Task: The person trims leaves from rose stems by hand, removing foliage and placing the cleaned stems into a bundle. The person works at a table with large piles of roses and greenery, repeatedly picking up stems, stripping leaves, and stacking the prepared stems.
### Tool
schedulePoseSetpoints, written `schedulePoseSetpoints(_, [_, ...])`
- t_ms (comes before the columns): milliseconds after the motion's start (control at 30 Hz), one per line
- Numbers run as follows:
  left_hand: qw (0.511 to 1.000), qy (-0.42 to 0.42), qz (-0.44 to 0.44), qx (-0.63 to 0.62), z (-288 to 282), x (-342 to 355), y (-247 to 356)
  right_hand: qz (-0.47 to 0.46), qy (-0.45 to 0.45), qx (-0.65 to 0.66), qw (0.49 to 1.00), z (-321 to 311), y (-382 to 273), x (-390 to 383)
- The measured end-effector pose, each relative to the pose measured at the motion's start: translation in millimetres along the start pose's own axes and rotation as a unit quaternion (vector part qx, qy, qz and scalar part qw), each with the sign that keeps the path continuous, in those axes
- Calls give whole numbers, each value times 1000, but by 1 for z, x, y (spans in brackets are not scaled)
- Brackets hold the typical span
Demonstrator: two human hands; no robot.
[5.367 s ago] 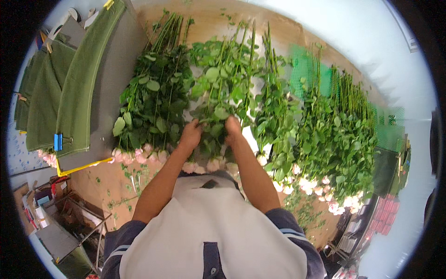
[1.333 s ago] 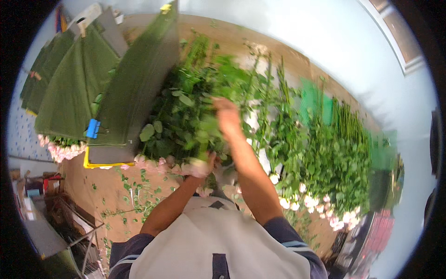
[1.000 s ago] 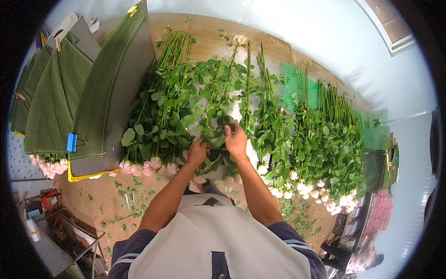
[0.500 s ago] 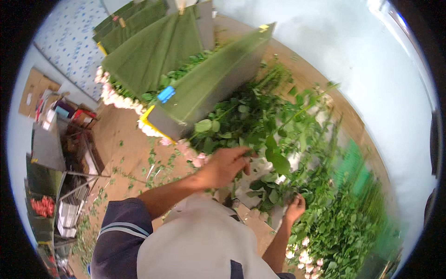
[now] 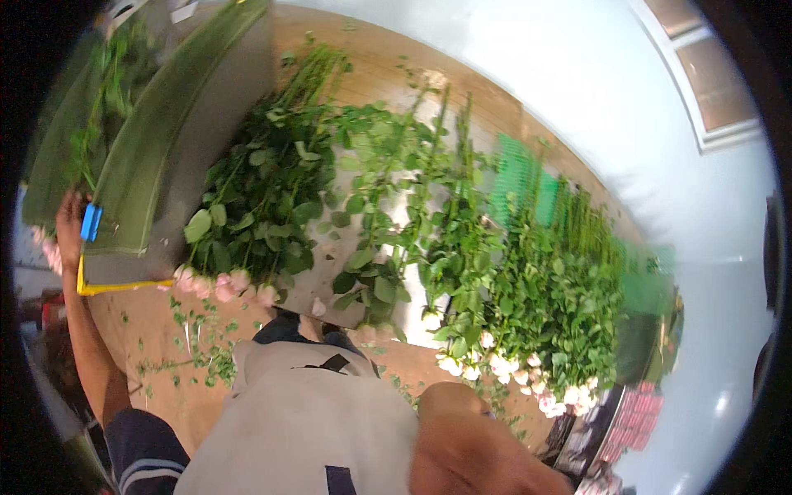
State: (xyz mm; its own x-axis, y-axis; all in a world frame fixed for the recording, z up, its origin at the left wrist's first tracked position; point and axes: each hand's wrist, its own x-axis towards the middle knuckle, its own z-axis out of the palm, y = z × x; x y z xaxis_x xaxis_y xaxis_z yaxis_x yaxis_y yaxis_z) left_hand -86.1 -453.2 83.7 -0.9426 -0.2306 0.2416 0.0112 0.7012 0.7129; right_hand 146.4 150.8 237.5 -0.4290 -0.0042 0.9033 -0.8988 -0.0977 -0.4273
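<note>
At the far left, my left hand point(image 5: 73, 216) is closed round the lower part of a leafy rose stem point(image 5: 101, 115), which is smeared by motion. That hand is beside a green cloth-covered divider panel point(image 5: 153, 157) with a blue clip point(image 5: 91, 223) and a yellow edge strip. A few pink rose heads point(image 5: 49, 247) show next to my wrist. My right arm point(image 5: 483, 441) is bent close in front of my apron, large and blurred. Its fingers cannot be made out.
Dark-leaved pink roses point(image 5: 264, 190) lie on the table right of the panel. Further right are several bunches of pale roses point(image 5: 528, 297), stems pointing away, with green mesh point(image 5: 516, 177) behind. Fallen leaves point(image 5: 206, 346) litter the floor. Pink stacked packs point(image 5: 631, 421) stand at lower right.
The view has swung to the right. My left hand has moved from over the table to the far left by the panel, with a rose stem. My right hand has drawn back from the leaves toward my body.
</note>
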Motion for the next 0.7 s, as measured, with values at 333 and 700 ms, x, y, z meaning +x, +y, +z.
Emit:
schedulePoseSetpoints(333, [897,-398,-171,-80,-41,-256,-62,572,109,-374,722,-104,122,-213])
schedulePoseSetpoints(700, [906,-422,35,16,350,-271,254,634,25,-479,607,-107,201,-274])
